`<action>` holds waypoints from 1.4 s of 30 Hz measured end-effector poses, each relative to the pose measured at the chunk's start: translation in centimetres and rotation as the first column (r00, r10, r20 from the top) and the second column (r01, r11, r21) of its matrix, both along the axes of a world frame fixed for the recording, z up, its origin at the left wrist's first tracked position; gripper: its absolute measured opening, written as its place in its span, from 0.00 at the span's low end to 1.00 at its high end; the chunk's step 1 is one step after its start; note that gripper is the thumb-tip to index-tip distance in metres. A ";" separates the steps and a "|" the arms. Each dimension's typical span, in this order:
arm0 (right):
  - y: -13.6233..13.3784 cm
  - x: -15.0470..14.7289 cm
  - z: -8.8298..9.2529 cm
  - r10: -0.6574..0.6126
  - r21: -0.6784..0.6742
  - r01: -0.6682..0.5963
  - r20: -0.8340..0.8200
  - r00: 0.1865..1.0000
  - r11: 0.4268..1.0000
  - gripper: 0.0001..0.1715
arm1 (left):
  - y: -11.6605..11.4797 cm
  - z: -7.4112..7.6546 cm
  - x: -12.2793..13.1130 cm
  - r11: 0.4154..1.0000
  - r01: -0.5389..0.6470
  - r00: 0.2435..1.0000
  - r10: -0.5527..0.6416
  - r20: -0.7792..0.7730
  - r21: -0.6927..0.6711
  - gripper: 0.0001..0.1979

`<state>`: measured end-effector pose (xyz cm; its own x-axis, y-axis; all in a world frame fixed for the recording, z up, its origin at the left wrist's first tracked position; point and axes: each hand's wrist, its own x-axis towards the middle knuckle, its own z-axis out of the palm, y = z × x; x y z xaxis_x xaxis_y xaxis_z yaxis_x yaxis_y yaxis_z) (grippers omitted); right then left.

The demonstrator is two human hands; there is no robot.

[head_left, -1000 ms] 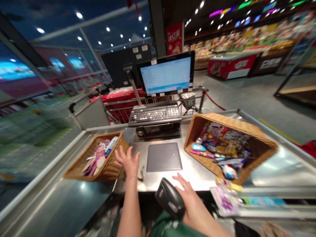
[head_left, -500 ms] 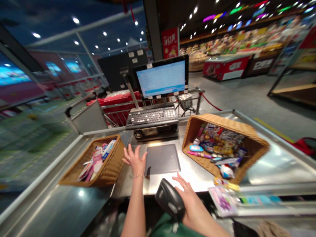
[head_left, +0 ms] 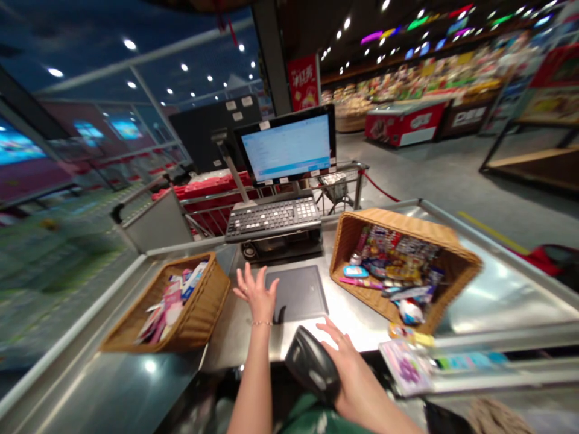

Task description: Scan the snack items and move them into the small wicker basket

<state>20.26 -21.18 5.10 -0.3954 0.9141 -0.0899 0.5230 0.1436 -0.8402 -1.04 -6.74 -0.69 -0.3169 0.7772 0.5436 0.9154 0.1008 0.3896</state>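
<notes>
My left hand is raised palm down over the left edge of the dark grey flat pad on the metal counter, its fingers spread and nothing in them. A bracelet circles that wrist. Close to my body stands a black handheld barcode scanner, head tilted up. My right hand is just beyond and beside it with the fingers stretched out. The scanner covers part of that hand, so contact between them cannot be made out.
A wicker basket with packets lies left. A tipped wicker basket of small snacks is on the right, near a purple-printed pack. Behind the pad are a keyboard and a monitor.
My left hand has shifted slightly right, further over the pad, still spread. My right hand and the scanner look nearly the same. The view has turned a little.
</notes>
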 end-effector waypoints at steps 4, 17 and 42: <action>-0.2 0.3 -1.0 0.002 0.043 -0.004 0.048 0.999 0.999 0.35 | 0.1 0.1 0.7 1.000 0.025 1.000 -0.025 0.005 -0.015 0.20; -0.2 0.8 -2.3 -0.055 0.120 0.055 -0.007 0.998 0.991 0.36 | 0.2 0.4 2.9 0.995 0.086 0.996 -0.086 0.010 -0.049 0.20; -0.3 1.7 -1.0 -0.156 0.079 0.161 -0.057 0.986 0.984 0.32 | -0.1 0.2 7.3 0.963 0.242 0.968 -0.248 -0.034 -0.115 0.20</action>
<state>21.97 -21.46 4.14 -0.2470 0.9690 0.0049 0.5019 0.1323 -0.8548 6.23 -6.85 -0.44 -0.0850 0.8832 0.4612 0.9348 -0.0895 0.3436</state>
